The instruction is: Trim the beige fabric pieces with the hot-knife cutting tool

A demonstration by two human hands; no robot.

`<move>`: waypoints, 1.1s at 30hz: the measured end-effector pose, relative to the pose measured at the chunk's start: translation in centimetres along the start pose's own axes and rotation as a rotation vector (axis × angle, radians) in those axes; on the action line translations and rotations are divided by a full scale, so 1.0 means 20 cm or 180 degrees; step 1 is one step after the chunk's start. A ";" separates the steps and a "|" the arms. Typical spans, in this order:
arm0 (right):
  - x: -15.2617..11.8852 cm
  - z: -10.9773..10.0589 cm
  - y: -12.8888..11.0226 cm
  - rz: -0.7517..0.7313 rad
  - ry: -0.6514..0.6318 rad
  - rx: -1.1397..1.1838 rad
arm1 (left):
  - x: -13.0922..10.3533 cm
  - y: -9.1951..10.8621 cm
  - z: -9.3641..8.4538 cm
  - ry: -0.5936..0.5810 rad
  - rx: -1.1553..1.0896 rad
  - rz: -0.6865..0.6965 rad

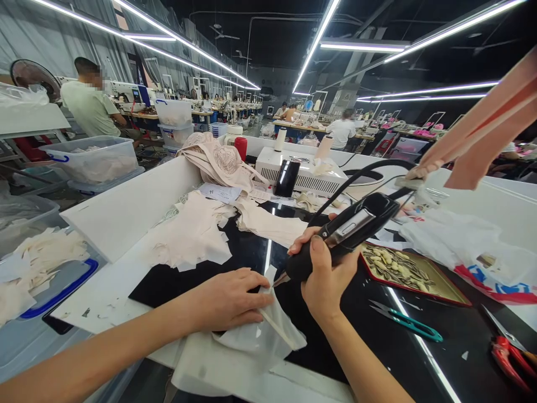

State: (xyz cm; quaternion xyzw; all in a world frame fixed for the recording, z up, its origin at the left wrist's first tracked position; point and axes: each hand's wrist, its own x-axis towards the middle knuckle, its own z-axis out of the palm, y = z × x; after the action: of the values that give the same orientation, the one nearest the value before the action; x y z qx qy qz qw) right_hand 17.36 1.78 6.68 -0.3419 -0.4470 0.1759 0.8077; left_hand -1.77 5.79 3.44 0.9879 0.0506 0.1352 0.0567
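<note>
My right hand (pixel 328 280) is wrapped round a black corded hand tool (pixel 350 224) with a silver plate on its side. Its thin metal tip points down and left, at the edge of a sheer white fabric piece (pixel 271 330). On that fabric lies my left hand (pixel 229 299), palm down, fingers stretched out and pressing it near the tip; the thumb is hidden. A narrow pale strip runs along the fabric. Beyond my left hand are stacked beige fabric pieces (pixel 191 232), and another beige piece (pixel 271 224) lies farther back on the black tabletop (pixel 319 347).
To the right are a red-rimmed tray (pixel 448 285) of seeds, teal thread snips (pixel 409 323), red-handled scissors (pixel 509 350) and a plastic bag (pixel 457 235). Behind stand a phone (pixel 287 178), a white box machine (pixel 268 162) and lace garments (pixel 216 159). Peach straps (pixel 495 117) hang at right. People sit farther away.
</note>
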 end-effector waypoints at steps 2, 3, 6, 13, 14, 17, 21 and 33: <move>0.00 0.01 0.01 0.0004 0.0004 -0.0022 | 0.00 0.00 0.01 -0.0040 -0.0029 -0.0032; 0.00 0.01 0.01 0.0014 0.0015 -0.0045 | -0.01 -0.01 0.01 -0.0047 -0.0047 -0.0052; 0.01 0.02 0.01 0.0041 0.0013 -0.0080 | -0.02 -0.01 0.02 -0.0028 -0.0094 -0.0123; 0.06 -0.05 -0.08 0.0019 -0.0047 -0.0500 | 0.03 0.02 -0.02 0.0132 0.0002 -0.0234; 0.07 -0.08 -0.10 0.0049 -0.0057 -0.0643 | 0.05 0.02 -0.01 0.0177 0.0009 -0.0245; 0.10 -0.17 -0.14 0.0199 -0.0069 -0.1136 | 0.12 0.04 0.02 0.0242 -0.0060 -0.0200; 0.09 -0.31 -0.19 0.0235 -0.0069 -0.1666 | 0.17 0.06 0.09 0.0192 -0.0102 -0.0145; -0.43 -0.49 -0.19 0.2006 -0.0689 -0.0964 | 0.15 0.18 -0.01 0.0795 -0.0152 -0.0803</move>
State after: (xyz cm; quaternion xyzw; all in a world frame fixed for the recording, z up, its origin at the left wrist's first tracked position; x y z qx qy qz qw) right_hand 20.92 -9.80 0.68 -0.5580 -0.4235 0.3831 0.6021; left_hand 1.30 2.58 4.92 0.9476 0.1775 0.2498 0.0899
